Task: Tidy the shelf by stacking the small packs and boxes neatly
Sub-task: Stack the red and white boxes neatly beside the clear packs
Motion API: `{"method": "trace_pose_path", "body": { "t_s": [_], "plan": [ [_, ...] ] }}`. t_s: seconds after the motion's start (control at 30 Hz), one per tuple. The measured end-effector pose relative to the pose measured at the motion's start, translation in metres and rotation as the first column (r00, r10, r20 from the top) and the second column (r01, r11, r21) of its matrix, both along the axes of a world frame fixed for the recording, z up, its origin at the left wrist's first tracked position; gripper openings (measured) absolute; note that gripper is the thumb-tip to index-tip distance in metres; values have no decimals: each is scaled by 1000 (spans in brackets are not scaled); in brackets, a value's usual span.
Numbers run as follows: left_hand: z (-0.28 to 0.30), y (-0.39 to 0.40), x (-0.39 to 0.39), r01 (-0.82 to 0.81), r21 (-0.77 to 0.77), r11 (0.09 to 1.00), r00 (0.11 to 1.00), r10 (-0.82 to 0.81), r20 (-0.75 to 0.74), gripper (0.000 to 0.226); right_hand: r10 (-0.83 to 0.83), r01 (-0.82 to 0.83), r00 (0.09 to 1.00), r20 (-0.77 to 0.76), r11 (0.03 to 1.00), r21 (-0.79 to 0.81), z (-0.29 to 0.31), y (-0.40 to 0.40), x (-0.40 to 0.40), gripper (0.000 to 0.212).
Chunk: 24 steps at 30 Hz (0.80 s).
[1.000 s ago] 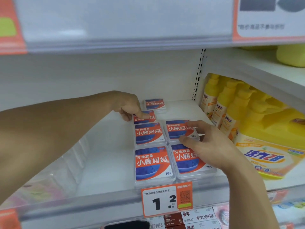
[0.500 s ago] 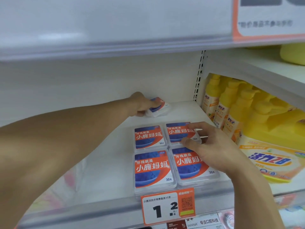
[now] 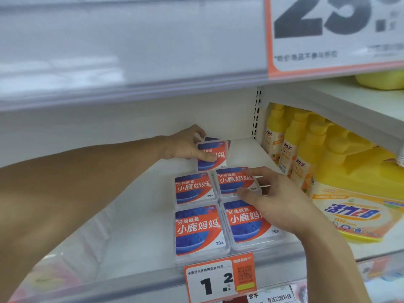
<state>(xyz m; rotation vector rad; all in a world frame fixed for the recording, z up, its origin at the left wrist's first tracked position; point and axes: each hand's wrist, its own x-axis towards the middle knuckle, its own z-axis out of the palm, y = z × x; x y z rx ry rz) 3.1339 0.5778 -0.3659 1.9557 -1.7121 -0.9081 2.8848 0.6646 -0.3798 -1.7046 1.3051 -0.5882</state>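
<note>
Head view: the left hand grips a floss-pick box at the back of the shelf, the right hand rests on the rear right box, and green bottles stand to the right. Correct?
One error: the bottles are yellow, not green, as the head view shows. The left hand does grip the back floss-pick box, and the right hand does rest on the rear right box.

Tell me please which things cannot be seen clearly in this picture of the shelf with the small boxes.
- Head view: the box behind the one gripped by the left hand; the gripped box covers nearly all of it.
- Head view: the front-right box label; the right hand covers its right part.
- Head view: the big price sign; cut off by the top and right edges, small print blurred.
- Head view: the QR code on the price tag; too small and blurred.
</note>
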Motion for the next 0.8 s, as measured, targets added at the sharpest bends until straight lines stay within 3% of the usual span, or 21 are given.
{"method": "trace_pose_path", "body": {
  "t_s": [0.17,0.3,0.37,0.43,0.5,0.6,0.73,0.8],
  "plan": [
    [-2,8,-3,9,-112,994,998,-16,-68,73,2,-2,999,-42,1000,-4,0,-2,2,48],
    [11,17,-7,-40,-308,950,999,38,-14,51,-6,6,1000,-10,1000,5,3,1,2,51],
    [26,26,-7,-86,-425,901,995,103,16,55,-89,85,996,-21,987,-140,3,3,3,57],
    [44,44,-11,-150,-484,862,988,142,-52,58,-218,228,974,70,900,-372,3,2,3,58],
    [59,68,-23,-169,-465,869,979,95,-179,49,-221,327,934,283,846,-420,11,7,7,56],
    [67,104,-44,-94,-408,908,963,-20,-268,33,-74,264,883,464,895,-359,27,23,20,59],
    [69,137,-58,-141,-247,959,914,30,-405,70,40,152,846,531,938,-313,42,46,27,46],
    [62,148,-59,-165,-249,954,902,45,-429,72,39,115,870,491,954,-279,43,50,21,46]
  ]
}}
